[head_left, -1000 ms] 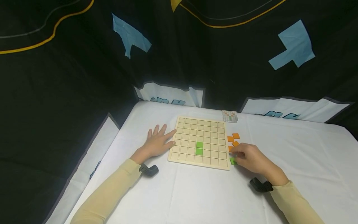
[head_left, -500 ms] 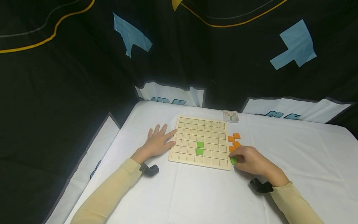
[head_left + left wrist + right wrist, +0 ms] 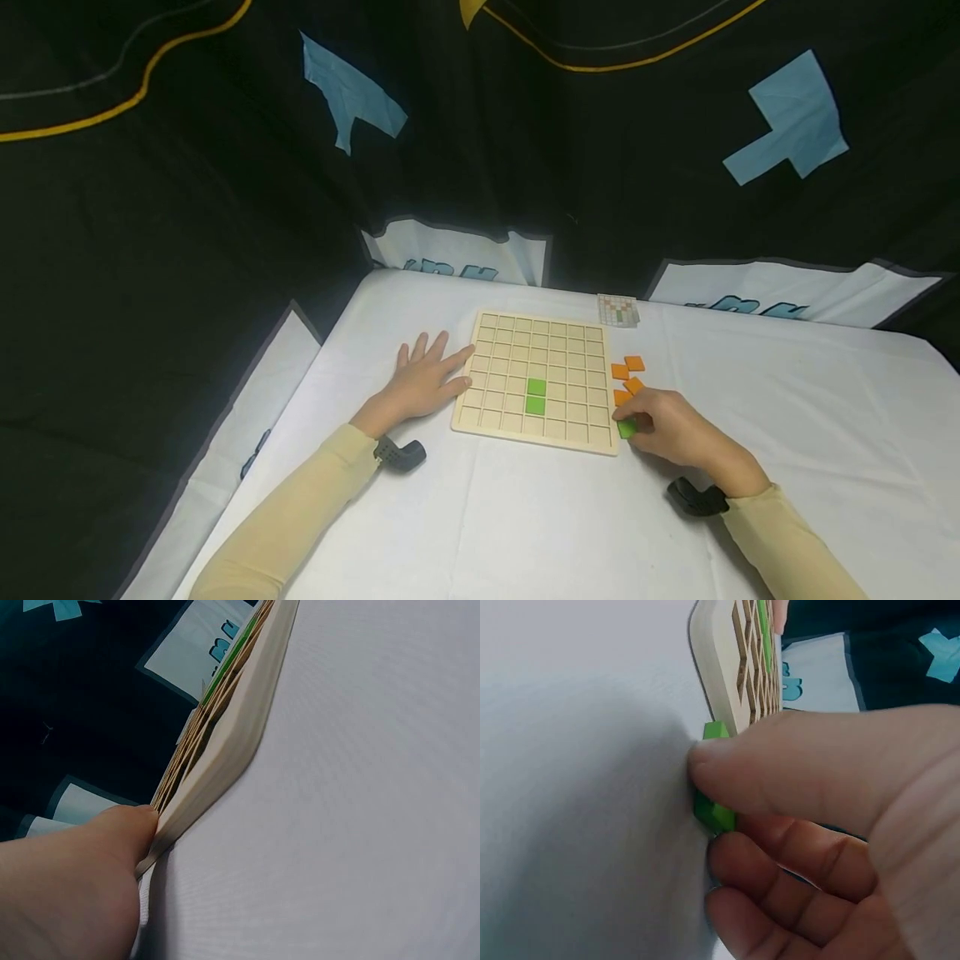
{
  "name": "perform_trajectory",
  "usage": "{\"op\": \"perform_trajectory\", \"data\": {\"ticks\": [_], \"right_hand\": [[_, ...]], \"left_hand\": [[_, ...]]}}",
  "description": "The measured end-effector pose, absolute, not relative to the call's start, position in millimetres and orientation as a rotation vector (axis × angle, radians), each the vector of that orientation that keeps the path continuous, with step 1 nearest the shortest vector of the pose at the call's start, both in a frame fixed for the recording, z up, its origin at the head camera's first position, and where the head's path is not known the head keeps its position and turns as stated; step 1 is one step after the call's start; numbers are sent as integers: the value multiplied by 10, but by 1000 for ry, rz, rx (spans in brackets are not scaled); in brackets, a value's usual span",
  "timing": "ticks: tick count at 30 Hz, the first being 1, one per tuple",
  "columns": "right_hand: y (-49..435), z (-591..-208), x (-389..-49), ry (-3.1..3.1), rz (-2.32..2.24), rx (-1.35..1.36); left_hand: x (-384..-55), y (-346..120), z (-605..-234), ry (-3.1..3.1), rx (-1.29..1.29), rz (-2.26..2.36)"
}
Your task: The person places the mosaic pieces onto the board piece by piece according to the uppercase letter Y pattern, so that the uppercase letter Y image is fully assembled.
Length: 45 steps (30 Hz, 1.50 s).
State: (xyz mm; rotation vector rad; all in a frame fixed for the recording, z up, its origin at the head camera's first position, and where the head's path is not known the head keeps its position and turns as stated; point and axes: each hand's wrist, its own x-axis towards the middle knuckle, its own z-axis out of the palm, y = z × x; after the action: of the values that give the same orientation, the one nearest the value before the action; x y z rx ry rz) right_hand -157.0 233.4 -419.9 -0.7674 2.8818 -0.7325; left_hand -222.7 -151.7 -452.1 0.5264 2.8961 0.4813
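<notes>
A square wooden grid board (image 3: 577, 371) lies flat on the table, with two green tiles (image 3: 536, 397) in adjoining cells of one column. My left hand (image 3: 420, 387) rests by the board's left side, fingers spread, thumb and forefinger touching its edge; in the left wrist view the thumb (image 3: 131, 829) lies against the board's rim. At the board's near right corner my right hand (image 3: 671, 427) pinches a loose green tile (image 3: 626, 428), low over the cloth. The right wrist view has the thumb across this green tile (image 3: 718, 814), hiding its middle, with other fingers curled below.
Several orange tiles (image 3: 634, 364) lie loose along the board's right side, just beyond the right hand. Behind them, near the far edge, is a small card (image 3: 618, 312) with a printed grid. White cloth (image 3: 540, 525) covers the table; a dark curtain (image 3: 480, 150) hangs behind.
My right hand has come slightly nearer, from beside the orange tiles onto the loose green tile, which has turned a little. The left hand and the board stay in place.
</notes>
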Motion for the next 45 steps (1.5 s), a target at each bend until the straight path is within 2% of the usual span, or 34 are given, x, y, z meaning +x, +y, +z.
{"op": "perform_trajectory", "data": {"ticks": [12, 34, 45], "right_hand": [[2313, -4192, -1582, 2893, -742, -626], [2355, -4189, -1627, 2934, -732, -635], [2239, -4123, -1770, 2960, -769, -705]], "left_hand": [[-2232, -1520, -4509, 2895, 523, 491], [-2248, -1519, -4526, 2898, 526, 475], [-2244, -1523, -4546, 2905, 528, 483]]}}
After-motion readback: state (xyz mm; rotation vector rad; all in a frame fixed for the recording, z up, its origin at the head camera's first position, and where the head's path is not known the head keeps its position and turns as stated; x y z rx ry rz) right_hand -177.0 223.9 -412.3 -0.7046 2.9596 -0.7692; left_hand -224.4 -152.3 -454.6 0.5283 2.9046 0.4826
